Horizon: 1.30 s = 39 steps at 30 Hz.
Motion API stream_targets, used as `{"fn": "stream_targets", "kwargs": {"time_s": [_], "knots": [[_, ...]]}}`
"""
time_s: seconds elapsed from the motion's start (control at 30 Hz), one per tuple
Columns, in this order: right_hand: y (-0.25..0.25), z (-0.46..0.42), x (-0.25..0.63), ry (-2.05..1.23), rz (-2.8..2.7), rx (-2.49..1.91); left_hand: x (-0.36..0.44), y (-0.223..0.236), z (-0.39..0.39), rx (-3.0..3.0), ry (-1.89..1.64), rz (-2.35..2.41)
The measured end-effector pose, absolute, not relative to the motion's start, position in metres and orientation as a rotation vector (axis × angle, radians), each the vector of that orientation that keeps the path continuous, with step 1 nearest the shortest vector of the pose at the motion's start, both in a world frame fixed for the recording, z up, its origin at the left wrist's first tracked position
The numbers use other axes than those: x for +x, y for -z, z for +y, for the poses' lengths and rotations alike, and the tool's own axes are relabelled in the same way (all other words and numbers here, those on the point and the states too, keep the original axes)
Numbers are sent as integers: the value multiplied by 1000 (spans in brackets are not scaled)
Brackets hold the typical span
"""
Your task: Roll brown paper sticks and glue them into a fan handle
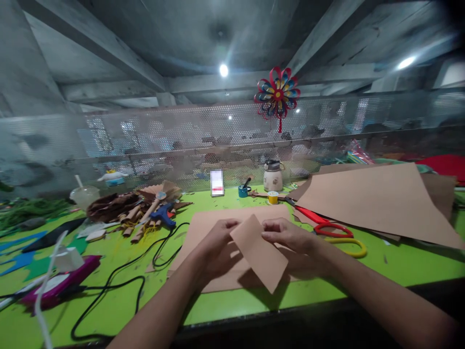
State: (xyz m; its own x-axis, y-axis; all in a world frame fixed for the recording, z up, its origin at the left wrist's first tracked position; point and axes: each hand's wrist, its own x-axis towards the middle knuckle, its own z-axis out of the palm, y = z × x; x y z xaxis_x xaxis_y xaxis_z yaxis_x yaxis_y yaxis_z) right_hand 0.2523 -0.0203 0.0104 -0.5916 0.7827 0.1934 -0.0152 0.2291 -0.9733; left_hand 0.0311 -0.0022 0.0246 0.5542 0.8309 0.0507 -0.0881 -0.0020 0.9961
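A small rectangular piece of brown kraft paper (259, 257) is held up at a slant between my hands, above the table. My left hand (218, 247) grips its left edge, with some fingers hidden behind it. At its upper right edge, my right hand (288, 235) has thumb and fingers closed on the paper. Beneath both hands lies a larger brown kraft paper sheet (203, 223), flat on the green table. Scissors (334, 230) with one red and one yellow handle loop rest just right of my right hand.
Large brown paper sheets (374, 203) cover the right side. Further left lie a blue glue gun (164, 214), its black cord, rolled paper tubes (140, 225) and a purple power strip (61, 286). A phone (217, 183), blue cup (244, 190) and bottle (273, 177) stand by the mesh partition.
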Motion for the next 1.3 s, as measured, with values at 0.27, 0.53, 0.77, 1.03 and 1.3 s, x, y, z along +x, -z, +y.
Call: {"fn": "stream_targets", "kwargs": {"time_s": [0.27, 0.53, 0.77, 1.03, 1.3], "knots": [[-27, -6, 246, -1122, -2465, -945, 23, -39, 6, 2079, -738, 817], [-31, 4, 227, -884, -2644, -1085, 20, -27, -9, 2458, -377, 1065], [-10, -32, 229, -492, -2357, -1097, 16, -22, -19, 2394, -543, 1160], [-3, -24, 234, -354, -2507, -973, 20, -22, -16, 2133, -578, 1053], [7, -22, 237, -186, -2541, -914, 20, -25, -12, 2028, -472, 1066]]}}
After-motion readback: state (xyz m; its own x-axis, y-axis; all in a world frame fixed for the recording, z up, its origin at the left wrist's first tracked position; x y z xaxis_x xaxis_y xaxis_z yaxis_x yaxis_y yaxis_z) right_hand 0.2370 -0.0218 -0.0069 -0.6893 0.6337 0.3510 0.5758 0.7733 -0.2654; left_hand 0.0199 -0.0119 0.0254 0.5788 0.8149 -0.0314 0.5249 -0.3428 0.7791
